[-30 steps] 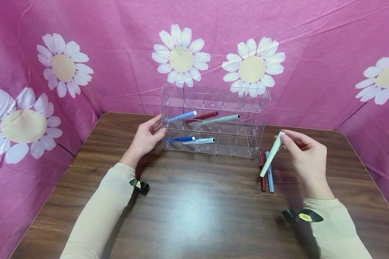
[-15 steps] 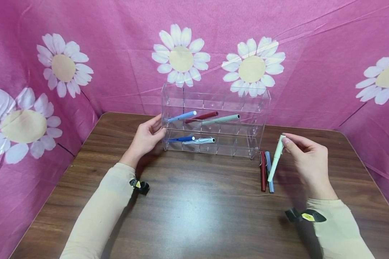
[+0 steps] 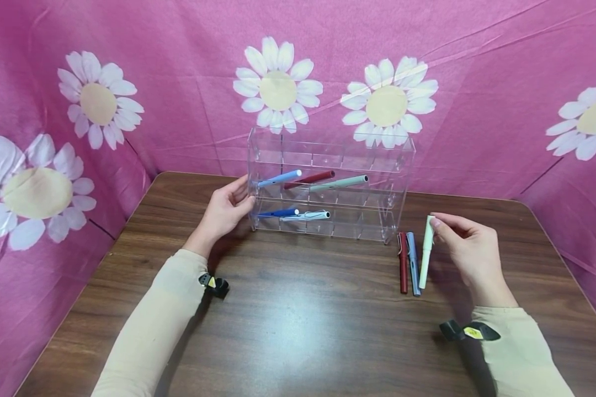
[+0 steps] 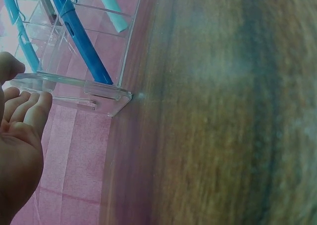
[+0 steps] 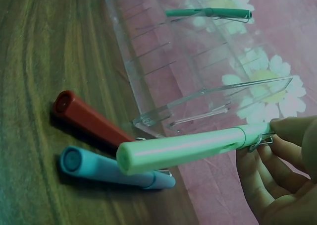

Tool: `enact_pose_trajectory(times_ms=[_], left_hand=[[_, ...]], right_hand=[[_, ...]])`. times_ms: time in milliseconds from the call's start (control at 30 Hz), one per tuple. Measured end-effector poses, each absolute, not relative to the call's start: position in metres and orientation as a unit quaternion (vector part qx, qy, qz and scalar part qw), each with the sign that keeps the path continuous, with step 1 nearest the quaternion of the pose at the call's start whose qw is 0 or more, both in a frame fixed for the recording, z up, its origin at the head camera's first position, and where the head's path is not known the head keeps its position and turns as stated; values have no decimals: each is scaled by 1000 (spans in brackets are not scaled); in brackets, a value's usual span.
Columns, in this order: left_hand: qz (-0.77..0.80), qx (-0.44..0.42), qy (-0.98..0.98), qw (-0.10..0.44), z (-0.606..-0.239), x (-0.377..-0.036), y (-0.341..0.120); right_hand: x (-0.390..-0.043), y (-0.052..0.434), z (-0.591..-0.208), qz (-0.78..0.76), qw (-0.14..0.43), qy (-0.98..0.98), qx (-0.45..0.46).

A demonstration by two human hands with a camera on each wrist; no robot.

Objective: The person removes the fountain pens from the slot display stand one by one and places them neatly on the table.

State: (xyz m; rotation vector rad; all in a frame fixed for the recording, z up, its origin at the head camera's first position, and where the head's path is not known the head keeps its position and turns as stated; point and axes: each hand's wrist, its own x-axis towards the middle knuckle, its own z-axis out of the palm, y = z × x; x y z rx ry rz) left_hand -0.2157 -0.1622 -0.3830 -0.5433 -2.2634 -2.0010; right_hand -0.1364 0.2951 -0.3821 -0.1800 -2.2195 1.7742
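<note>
Near right: right hand [image 3: 472,256] pinching a mint-green pen [image 3: 426,253] beside a blue pen [image 3: 414,264] and a red pen [image 3: 403,263]. Farther left: left hand [image 3: 224,210], seemingly gripping the left end of a clear plastic pen rack [image 3: 347,223].

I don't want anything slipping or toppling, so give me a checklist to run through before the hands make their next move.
1. Right hand has the light green pen: ok, pinched near its clip end.
2. Left hand is on the clear rack: ok, holding its left end.
3. Clear rack stands upright on the table: ok.
4. Room in the clear rack: ok, its top row shows no pens.
5. No loose pens on the table: not ok, a dark red pen and a blue pen lie beside the clear rack.
6. Light green pen's lower end off the table: cannot tell.
</note>
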Motion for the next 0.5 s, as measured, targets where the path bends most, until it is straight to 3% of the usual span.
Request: enact_pose_trajectory(times_ms=[500], left_hand=[[-646,-188,-739,39,-381,-216,-162]], right_hand=[[-139,298,-397,502,96,-856,-79]])
